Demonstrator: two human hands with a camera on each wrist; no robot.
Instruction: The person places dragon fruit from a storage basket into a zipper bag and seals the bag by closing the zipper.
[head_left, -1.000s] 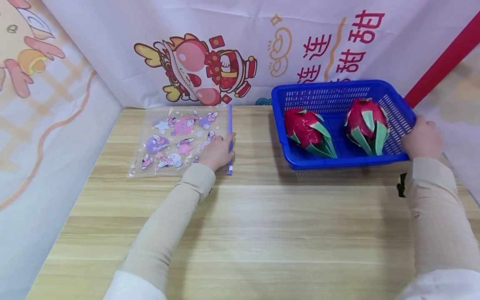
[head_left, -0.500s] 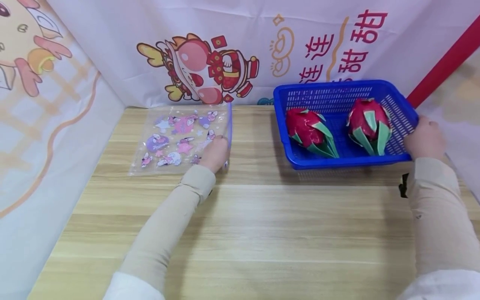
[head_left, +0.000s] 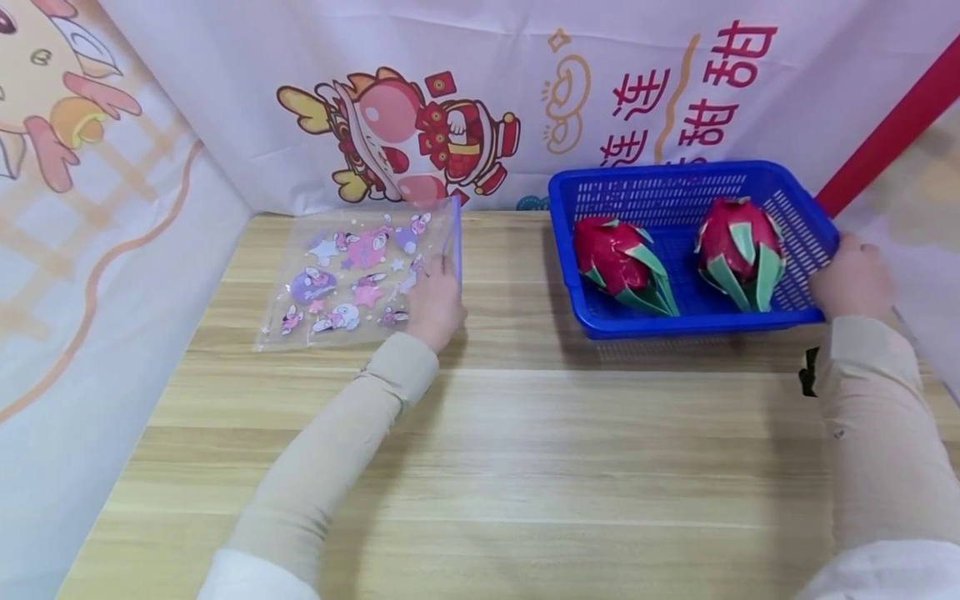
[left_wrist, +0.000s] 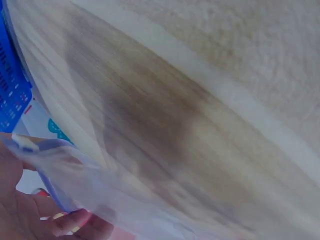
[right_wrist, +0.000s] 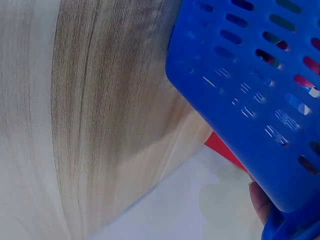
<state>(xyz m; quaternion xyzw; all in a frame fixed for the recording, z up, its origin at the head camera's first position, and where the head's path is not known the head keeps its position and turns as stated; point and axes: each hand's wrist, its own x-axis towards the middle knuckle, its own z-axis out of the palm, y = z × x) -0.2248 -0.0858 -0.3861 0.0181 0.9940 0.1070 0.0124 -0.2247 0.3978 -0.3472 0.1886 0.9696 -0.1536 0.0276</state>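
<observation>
A clear zip bag (head_left: pixel 337 283) printed with pink and purple cartoon figures lies at the back left of the wooden table. My left hand (head_left: pixel 437 307) grips it by its purple zip edge, which is raised a little. In the left wrist view, thumb and fingers (left_wrist: pixel 75 222) are bent around that edge of the plastic. At the right, a blue slotted basket (head_left: pixel 690 326) contains two red dragon fruits with green leaves, one on the left (head_left: pixel 603 250) and another on the right (head_left: pixel 738 229). Its right end rim is in the grip of my right hand (head_left: pixel 852 279), fingers mostly hidden.
Behind the table (head_left: pixel 525 467) hangs a white cloth (head_left: pixel 480 50) with cartoon prints and red characters, close to the basket's back rim. A second printed cloth (head_left: pixel 82 275) runs along the left side. A small black object (head_left: pixel 807 372) shows beside the right sleeve.
My left hand has gone from pointing at the zip edge to grasping it, and that edge has risen slightly and shifted left. The right hand and basket stay put.
</observation>
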